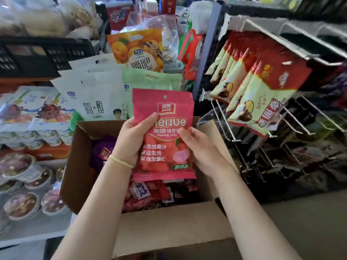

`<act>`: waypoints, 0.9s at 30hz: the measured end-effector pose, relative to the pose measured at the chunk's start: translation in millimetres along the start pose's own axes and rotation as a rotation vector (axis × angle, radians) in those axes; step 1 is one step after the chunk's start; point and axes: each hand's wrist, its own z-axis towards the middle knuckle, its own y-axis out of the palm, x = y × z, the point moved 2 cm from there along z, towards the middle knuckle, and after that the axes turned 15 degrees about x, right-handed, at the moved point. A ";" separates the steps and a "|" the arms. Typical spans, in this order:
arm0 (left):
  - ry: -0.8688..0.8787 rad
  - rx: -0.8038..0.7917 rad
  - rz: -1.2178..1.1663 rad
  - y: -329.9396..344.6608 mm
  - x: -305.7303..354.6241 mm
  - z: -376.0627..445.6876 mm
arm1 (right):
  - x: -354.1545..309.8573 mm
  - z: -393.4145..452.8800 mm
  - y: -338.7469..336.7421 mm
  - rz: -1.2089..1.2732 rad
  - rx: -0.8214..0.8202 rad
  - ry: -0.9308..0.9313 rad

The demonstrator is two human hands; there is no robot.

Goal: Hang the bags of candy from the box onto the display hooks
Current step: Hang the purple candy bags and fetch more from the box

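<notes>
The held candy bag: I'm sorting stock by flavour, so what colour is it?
Pink, with white lettering, seen in the head view: the candy bag held by both hands.

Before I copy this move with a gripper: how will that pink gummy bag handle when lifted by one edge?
The pink gummy bag is a thin glossy pouch, so probably slippery and likely to sag. Both the left hand and the right hand hold its sides, which suggests it flops when one-handed. It looks light for its size; the small hang hole at its top could tear if yanked.
</notes>
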 end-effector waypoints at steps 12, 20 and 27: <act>0.339 -0.076 0.084 216.5 -45.6 -148.0 | -57.2 -112.2 -227.1 -0.010 0.129 -0.346; 0.350 -0.097 0.325 374.3 -150.8 -198.7 | -64.7 -140.9 -418.2 0.096 0.568 -0.554; 0.549 -0.274 0.230 499.3 -197.1 -197.8 | -82.8 -119.3 -535.5 -0.030 0.668 -0.612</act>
